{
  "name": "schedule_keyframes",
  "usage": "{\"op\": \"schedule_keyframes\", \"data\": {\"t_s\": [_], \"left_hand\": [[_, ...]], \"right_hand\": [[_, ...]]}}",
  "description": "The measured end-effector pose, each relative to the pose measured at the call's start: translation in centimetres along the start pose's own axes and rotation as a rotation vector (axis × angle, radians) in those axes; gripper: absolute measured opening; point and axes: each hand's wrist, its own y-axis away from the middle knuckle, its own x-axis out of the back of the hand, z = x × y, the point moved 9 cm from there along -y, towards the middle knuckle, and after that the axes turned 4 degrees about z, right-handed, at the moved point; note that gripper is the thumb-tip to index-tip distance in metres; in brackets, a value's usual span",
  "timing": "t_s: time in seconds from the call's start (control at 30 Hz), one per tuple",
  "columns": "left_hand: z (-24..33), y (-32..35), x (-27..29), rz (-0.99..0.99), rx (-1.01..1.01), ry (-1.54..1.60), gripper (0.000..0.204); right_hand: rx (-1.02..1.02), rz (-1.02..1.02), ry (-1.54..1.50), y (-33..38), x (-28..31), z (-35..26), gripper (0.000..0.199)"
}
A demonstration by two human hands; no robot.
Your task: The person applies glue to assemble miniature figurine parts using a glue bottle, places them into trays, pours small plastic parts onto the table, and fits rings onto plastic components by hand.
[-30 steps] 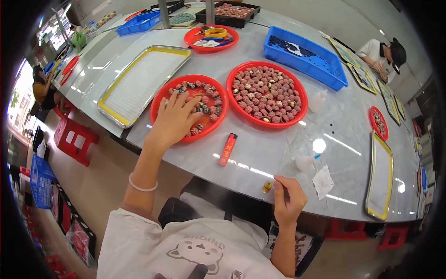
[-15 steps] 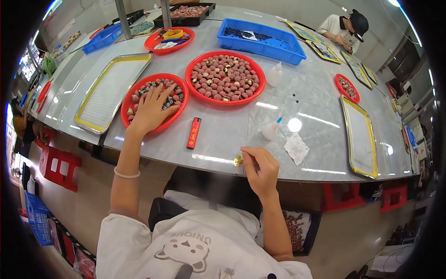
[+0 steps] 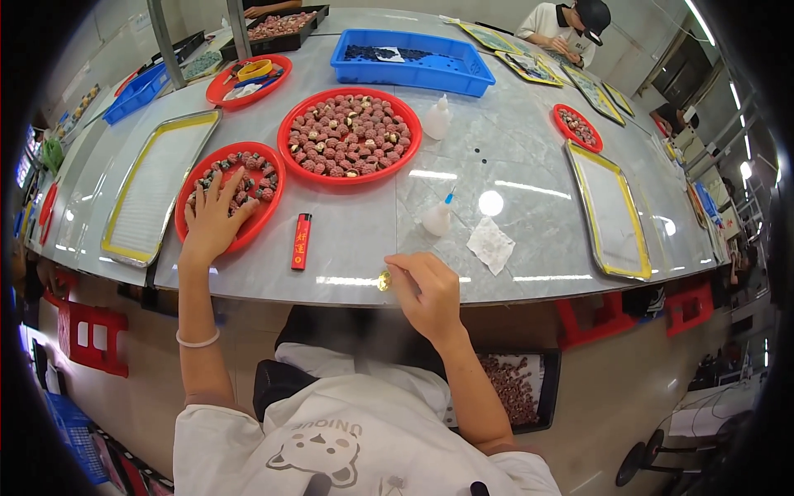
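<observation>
My left hand (image 3: 212, 217) lies with fingers spread over beads in a small red plate (image 3: 266, 217). Those pink and dark, bumpy beads (image 3: 266, 183) are partly hidden under it. Near the table's front edge, my right hand (image 3: 427, 291) is closed, thumb and forefinger pinched. A small shiny gold piece (image 3: 385, 281) shows at those fingertips; its exact kind is too small to tell. Between my hands lies a red lighter (image 3: 301, 241). Behind it stands a larger red plate (image 3: 407, 159), full of pink bumpy beads (image 3: 347, 136), some with gold parts.
A blue tray (image 3: 413, 80) holds dark bits. Two white squeeze bottles (image 3: 437, 118) and a crumpled tissue (image 3: 491, 245) are right of the plates. Yellow-edged trays (image 3: 124, 202) flank the work area. Another person (image 3: 556, 31) works at the far right. Red stools (image 3: 93, 337) stand below.
The view has swung right, so the table things appear further left. My left hand has moved toward the plate's near left side, uncovering beads. My right hand stays pinched beside the gold piece.
</observation>
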Motion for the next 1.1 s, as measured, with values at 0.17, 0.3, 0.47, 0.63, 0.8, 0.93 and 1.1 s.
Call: {"op": "schedule_keyframes", "data": {"t_s": [0.17, 0.3, 0.47, 0.63, 0.8, 0.93, 1.1], "left_hand": [[-0.2, -0.1, -0.5, -0.042, 0.018, -0.007, 0.063], [-0.9, 0.2, -0.5, 0.028, -0.035, -0.024, 0.061], [0.0, 0.6, 0.5, 0.142, -0.030, -0.078, 0.061], [-0.9, 0.4, 0.3, 0.143, 0.069, -0.038, 0.060], [-1.0, 0.1, 0.1, 0.182, 0.013, 0.003, 0.060], [-0.5, 0.0, 0.8, 0.196, -0.023, 0.019, 0.060], [0.7, -0.1, 1.3, 0.165, -0.024, 0.050, 0.056]], "right_hand": [[-0.029, -0.032, -0.020, 0.1, 0.4, -0.6, 0.009], [-0.140, -0.068, -0.083, 2.1, 1.9, -0.6, 0.011], [-0.412, 0.148, -0.121, 4.4, 6.0, 3.0, 0.009], [-0.252, 0.051, 0.123, 2.7, 3.2, 2.4, 0.008], [0.065, 0.201, 0.506, 2.1, 2.2, 0.4, 0.010], [0.073, 0.211, 0.531, 2.3, 2.3, 0.5, 0.011], [0.107, 0.172, 0.577, 2.6, 2.8, 0.4, 0.011]]}}
